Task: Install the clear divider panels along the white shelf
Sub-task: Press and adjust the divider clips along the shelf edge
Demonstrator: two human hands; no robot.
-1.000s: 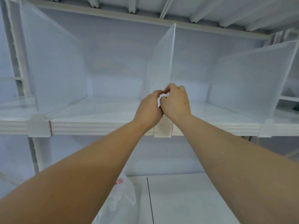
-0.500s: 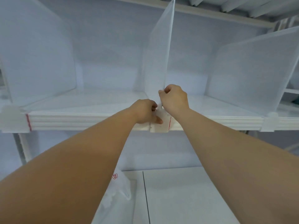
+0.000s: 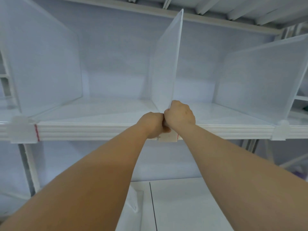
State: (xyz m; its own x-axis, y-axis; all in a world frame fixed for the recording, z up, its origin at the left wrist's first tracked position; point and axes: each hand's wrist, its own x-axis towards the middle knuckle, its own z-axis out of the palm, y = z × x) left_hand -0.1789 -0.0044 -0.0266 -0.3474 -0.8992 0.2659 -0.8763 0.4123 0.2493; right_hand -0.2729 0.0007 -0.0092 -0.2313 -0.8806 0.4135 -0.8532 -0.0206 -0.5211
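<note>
Looking through the head camera, I have the middle divider panel (image 3: pixel 166 64) upright on the white shelf (image 3: pixel 93 130), right hand (image 3: pixel 180 114) curled round its lower front edge, left hand (image 3: pixel 152 124) pinching its front clip (image 3: pixel 168 138). It seems light, stiff and slick, so I'd grip low. The left panel (image 3: pixel 46 64) and right panel (image 3: pixel 260 77) stand well apart, and the upper shelf (image 3: pixel 116 9) sits close above.

three dividers (image 3: pixel 166 64) upright on shelf (image 3: pixel 100 130)

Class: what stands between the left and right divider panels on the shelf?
The middle divider panel, left hand and right hand gripping its base; head view.
</note>
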